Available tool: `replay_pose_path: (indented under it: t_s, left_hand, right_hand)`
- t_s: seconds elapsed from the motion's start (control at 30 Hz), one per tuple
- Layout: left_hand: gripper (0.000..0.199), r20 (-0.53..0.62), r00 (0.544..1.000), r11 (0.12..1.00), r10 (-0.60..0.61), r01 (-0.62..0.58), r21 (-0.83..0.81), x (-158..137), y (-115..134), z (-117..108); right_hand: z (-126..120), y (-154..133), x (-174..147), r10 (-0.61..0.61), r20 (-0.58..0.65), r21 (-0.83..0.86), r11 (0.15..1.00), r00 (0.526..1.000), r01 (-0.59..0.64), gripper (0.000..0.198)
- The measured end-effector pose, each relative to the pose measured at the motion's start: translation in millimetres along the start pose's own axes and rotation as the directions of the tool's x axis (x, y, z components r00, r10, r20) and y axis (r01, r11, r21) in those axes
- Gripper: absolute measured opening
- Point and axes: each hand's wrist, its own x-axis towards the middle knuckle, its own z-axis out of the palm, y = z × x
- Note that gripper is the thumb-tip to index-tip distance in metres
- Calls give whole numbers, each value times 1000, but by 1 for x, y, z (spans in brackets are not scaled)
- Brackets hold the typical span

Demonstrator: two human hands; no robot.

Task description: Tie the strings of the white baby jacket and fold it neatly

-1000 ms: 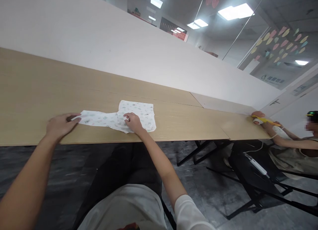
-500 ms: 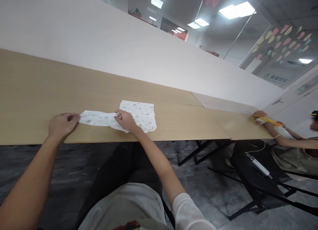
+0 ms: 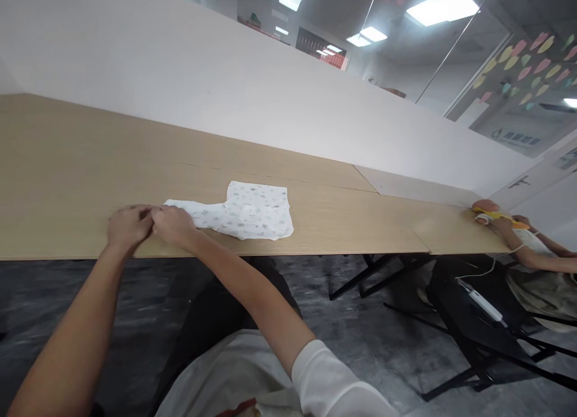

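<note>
A small white garment (image 3: 259,211) with a tiny scattered print lies flat near the table's front edge. Its wide part is to the right, and a narrow strip, like a sleeve or leg, stretches left. My left hand (image 3: 128,229) is closed at the far tip of that strip. Beside it, almost touching, my right hand (image 3: 174,226) is closed with its fingertips on the same end. Both sets of fingers cover the tip, so the exact grip is partly hidden.
The long wooden table (image 3: 324,219) runs along a white partition (image 3: 189,86) with glass above. At far right another person's hands (image 3: 505,225) hold a doll-like thing with yellow cloth (image 3: 491,214). A black chair (image 3: 469,309) carries a white power strip (image 3: 482,304).
My right hand has moved left along the narrow strip, from its inner end to its tip next to my left hand. The view has shifted slightly.
</note>
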Motion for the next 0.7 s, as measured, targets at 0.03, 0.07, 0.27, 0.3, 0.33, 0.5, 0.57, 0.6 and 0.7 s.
replay_pose_path:
  t_s: [0.03,0.07,0.27,0.3,0.33,0.5,0.57,0.6,0.7]
  left_hand:
    - [62,5,1000,1000,-2,1,12,0,2,0]
    - [62,7,1000,1000,-6,6,21,0,4,-1]
    - [60,34,999,1000,-2,3,-19,4,11,-2]
    - [59,46,999,998,5,-2,-67,6,13,-3]
    - [56,52,999,992,13,-7,-128,7,17,-6]
    - [48,-77,994,876,74,-102,-471,18,75,-27]
    - [46,-150,982,798,115,-182,-575,19,113,-33]
    - [43,-195,967,749,162,-249,-615,19,133,-33]
    - [35,-239,929,620,282,-367,-694,16,185,-23]
  right_hand:
    - [0,4,-1,-27,-2,-104,994,1000,27,9]
    - [-1,8,-2,-66,-2,-236,970,998,64,5]
    - [-21,21,-11,-172,-6,-456,877,985,150,11]
    - [-28,22,-14,-166,-13,-449,882,986,142,11]
    - [-37,22,-16,-155,-26,-433,892,988,129,11]
    - [-90,35,-34,0,-172,-195,980,985,-34,13]
    - [-112,45,-44,130,-269,-23,990,954,-142,14]
    - [-122,51,-49,211,-307,80,977,928,-196,13]
    - [-148,73,-65,479,-307,421,843,823,-334,14]
